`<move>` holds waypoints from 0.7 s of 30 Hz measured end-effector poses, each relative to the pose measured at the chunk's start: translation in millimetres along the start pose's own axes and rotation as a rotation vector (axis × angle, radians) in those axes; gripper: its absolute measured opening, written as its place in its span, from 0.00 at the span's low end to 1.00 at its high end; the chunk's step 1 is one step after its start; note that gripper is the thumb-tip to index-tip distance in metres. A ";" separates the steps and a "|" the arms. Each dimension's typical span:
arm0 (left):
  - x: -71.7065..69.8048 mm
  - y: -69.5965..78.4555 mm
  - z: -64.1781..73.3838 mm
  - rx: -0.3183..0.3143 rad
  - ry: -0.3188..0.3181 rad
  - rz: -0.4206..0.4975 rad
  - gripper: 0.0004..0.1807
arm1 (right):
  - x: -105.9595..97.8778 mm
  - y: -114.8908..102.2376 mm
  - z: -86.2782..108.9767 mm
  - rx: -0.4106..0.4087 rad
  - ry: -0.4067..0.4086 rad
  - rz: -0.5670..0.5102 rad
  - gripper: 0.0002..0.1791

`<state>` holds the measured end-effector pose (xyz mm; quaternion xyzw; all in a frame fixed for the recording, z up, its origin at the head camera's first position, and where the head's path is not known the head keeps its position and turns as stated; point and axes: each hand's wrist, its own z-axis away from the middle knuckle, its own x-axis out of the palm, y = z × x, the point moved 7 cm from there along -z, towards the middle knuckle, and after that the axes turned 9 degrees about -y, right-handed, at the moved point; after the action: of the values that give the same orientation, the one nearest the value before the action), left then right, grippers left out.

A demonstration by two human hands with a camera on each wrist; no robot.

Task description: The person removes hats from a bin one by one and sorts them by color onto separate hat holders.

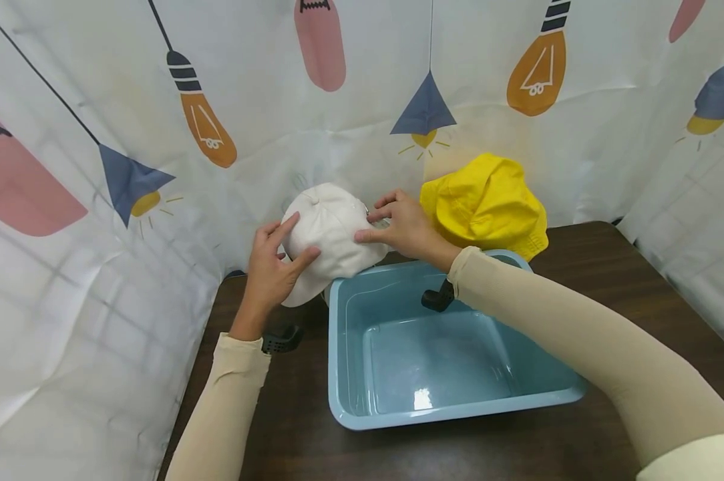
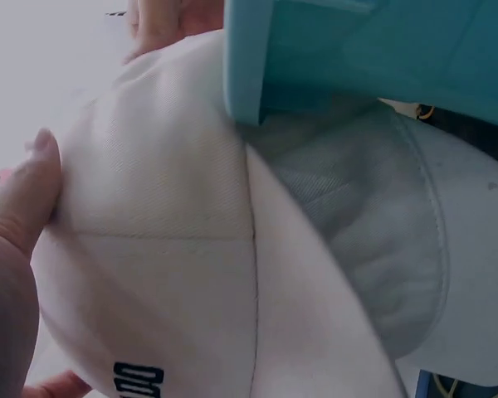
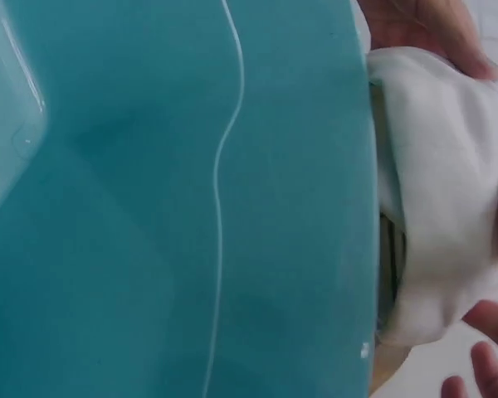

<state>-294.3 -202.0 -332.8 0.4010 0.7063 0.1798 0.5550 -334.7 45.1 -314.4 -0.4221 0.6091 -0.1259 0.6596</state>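
Note:
A white cap (image 1: 332, 230) stands behind the basin's back left corner, its brim toward the lower left. My left hand (image 1: 274, 267) rests on the cap's left side, fingers and thumb spread. At the right side my right hand (image 1: 413, 227) touches the cap with its thumb and fingertips, close to a small metal piece. In the left wrist view a dark printed mark (image 2: 139, 377) shows on the cap. Beyond the cap's edge there, a shaded pale brim (image 2: 473, 274) appears. The right wrist view shows the white fabric (image 3: 448, 199) just past the basin wall, right fingertips at its edge.
A light blue plastic basin (image 1: 336, 347) sits on the dark wooden table (image 1: 602, 280), under my right forearm. A yellow cloth hat (image 1: 485, 204) stands behind the basin at the right, against a white curtain (image 1: 362, 147) with printed lamps. The curtain also borders the left and right sides.

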 end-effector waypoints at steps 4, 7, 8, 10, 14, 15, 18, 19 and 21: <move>0.9 0.2 -1.4 0.002 0.032 0.004 0.38 | 2.8 -5.2 -3.7 -0.048 0.051 0.017 0.24; 0.4 -1.2 -2.5 -0.007 0.044 0.013 0.36 | 3.8 -8.7 -6.1 -0.074 0.099 0.016 0.19; -0.1 -2.7 -2.9 -0.013 0.047 0.024 0.36 | 3.6 -9.8 -6.5 -0.079 0.117 0.011 0.18; -0.6 -6.5 -3.6 -0.025 0.050 0.043 0.35 | 3.2 -11.9 -6.6 -0.093 0.154 -0.002 0.17; -0.8 -16.4 -3.3 -0.050 0.054 0.112 0.34 | 2.2 -19.8 -6.0 -0.169 0.216 -0.001 0.16; -0.3 -17.9 -2.7 -0.053 0.055 0.126 0.34 | 2.5 -21.4 -6.0 -0.188 0.224 0.007 0.16; 2.0 -19.7 1.0 -0.062 0.057 0.168 0.33 | 4.3 -23.4 -6.8 -0.216 0.231 0.033 0.16; 3.3 -18.9 2.5 -0.067 0.054 0.179 0.32 | 4.9 -23.4 -7.1 -0.217 0.230 0.041 0.16; 6.3 -16.1 5.7 -0.065 0.050 0.201 0.32 | 6.4 -21.6 -8.1 -0.206 0.220 0.057 0.17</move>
<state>-295.3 -208.1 -349.9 0.4469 0.6699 0.2673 0.5293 -333.1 24.3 -302.8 -0.4536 0.6991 -0.0893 0.5455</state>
